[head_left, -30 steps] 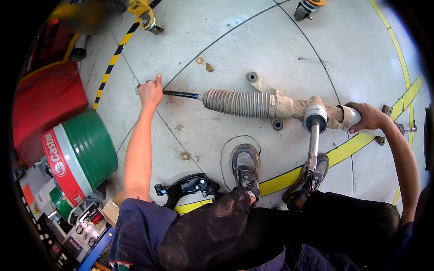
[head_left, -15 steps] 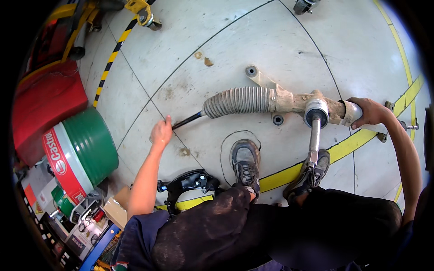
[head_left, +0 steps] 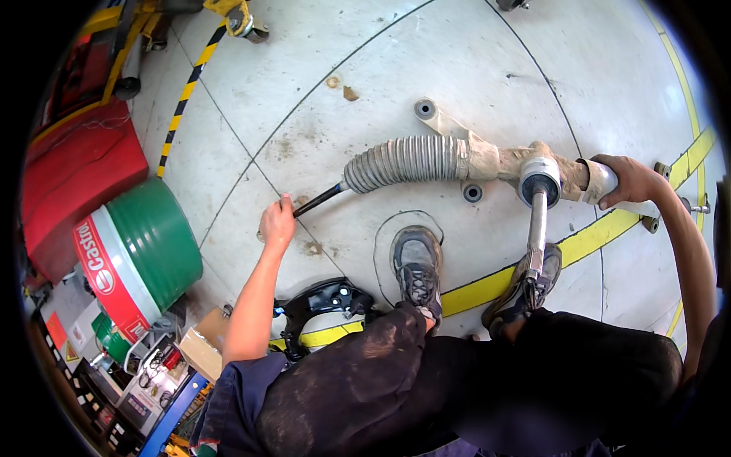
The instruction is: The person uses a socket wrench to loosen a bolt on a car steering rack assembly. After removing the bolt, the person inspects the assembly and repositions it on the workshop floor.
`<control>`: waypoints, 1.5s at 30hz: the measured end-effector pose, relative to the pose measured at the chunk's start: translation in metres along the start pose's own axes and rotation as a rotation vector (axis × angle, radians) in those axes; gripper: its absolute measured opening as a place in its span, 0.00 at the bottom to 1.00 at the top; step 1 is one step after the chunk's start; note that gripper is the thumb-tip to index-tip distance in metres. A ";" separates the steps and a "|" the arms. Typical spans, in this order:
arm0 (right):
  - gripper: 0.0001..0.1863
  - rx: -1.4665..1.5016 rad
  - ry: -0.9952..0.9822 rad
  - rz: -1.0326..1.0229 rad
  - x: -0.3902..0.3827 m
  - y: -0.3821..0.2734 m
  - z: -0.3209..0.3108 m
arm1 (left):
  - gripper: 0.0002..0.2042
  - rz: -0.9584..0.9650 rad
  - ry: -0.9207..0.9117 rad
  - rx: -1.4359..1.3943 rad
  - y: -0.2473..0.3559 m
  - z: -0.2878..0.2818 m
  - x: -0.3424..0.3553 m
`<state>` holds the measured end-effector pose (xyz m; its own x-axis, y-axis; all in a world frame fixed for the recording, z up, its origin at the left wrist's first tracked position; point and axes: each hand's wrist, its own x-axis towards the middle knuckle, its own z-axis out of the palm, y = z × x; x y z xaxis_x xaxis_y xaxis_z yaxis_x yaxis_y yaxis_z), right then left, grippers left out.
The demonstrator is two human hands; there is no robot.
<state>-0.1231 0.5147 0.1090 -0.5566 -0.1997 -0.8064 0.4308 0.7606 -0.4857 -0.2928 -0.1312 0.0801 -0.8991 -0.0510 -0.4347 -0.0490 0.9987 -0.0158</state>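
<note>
At left, a green drum (head_left: 156, 247) lies tipped on its side on the pale floor (head_left: 426, 61). Right of it, the person's left hand (head_left: 278, 222) is closed around the outer end of a thin black rod (head_left: 318, 201). The rod slants up and rightward into a grey ribbed bellows (head_left: 403, 164), part of a dirty steering rack (head_left: 485, 158). The rack's long axis runs left to right in front of the person, beyond the shoes (head_left: 418, 263), bending toward the person at its rod end. A metal shaft (head_left: 537, 228) points from it toward the person. Farther right, the right hand (head_left: 630, 181) curls over the rack's pale tube, nearer the main body than the left.
</note>
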 end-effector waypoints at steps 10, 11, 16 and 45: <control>0.54 -0.027 0.379 -0.233 -0.028 0.015 0.025 | 0.25 0.610 0.197 -0.332 0.075 -0.004 -0.027; 0.56 -0.241 0.371 -0.139 -0.040 0.014 0.030 | 0.27 0.713 0.209 -0.274 0.088 -0.002 -0.032; 0.52 -0.494 0.530 0.001 -0.056 0.038 0.059 | 0.43 0.713 0.131 -0.182 0.134 -0.013 -0.035; 0.38 -0.754 0.568 0.040 -0.068 0.035 0.066 | 0.29 0.693 -0.042 -0.271 0.162 -0.023 -0.031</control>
<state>-0.0231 0.5140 0.1244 -0.8997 0.0154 -0.4362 -0.0050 0.9989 0.0456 -0.2832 0.0320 0.1117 -0.7456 0.5958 -0.2986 0.4129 0.7647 0.4947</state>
